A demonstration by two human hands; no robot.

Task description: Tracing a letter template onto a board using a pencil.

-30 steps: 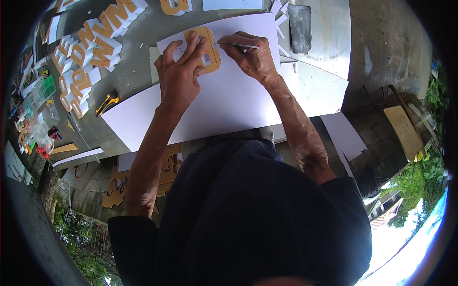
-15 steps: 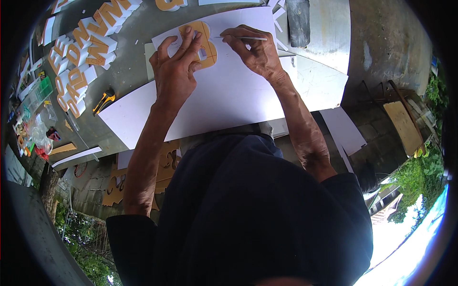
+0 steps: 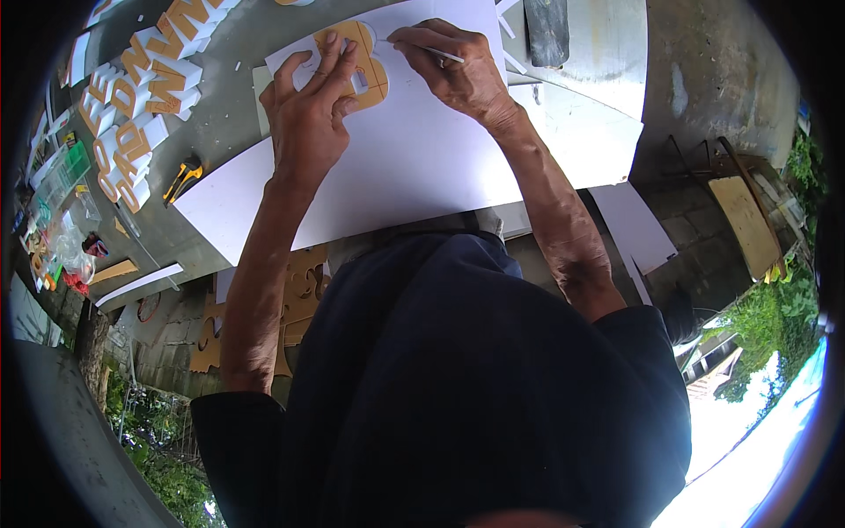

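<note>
A tan flat letter B (image 3: 377,81) lies on a large white sheet (image 3: 414,167). My left hand (image 3: 310,119) rests on it with fingers apart, two fingertips pressing its face and the thumb by its lower edge. Just right of the letter, my right hand (image 3: 462,77) pinches a thin grey pen-like stick (image 3: 449,55). Its tip sits close to the letter's upper right edge, beside a faint curved outline on the sheet. Too little of the tip shows to tell whether it touches the sheet.
Several white-sided, tan-faced letters (image 3: 167,88) stand at the left of the grey table. A yellow-black utility knife (image 3: 183,180) lies left of the sheet. A dark block (image 3: 547,33) lies at the back right. Below the table are tan cut-out boards (image 3: 299,295).
The whole scene has shifted slightly up and left in the picture. My right hand has moved a little farther up along the letter's right side, and the stick tilts more. My left hand keeps its hold-down pose.
</note>
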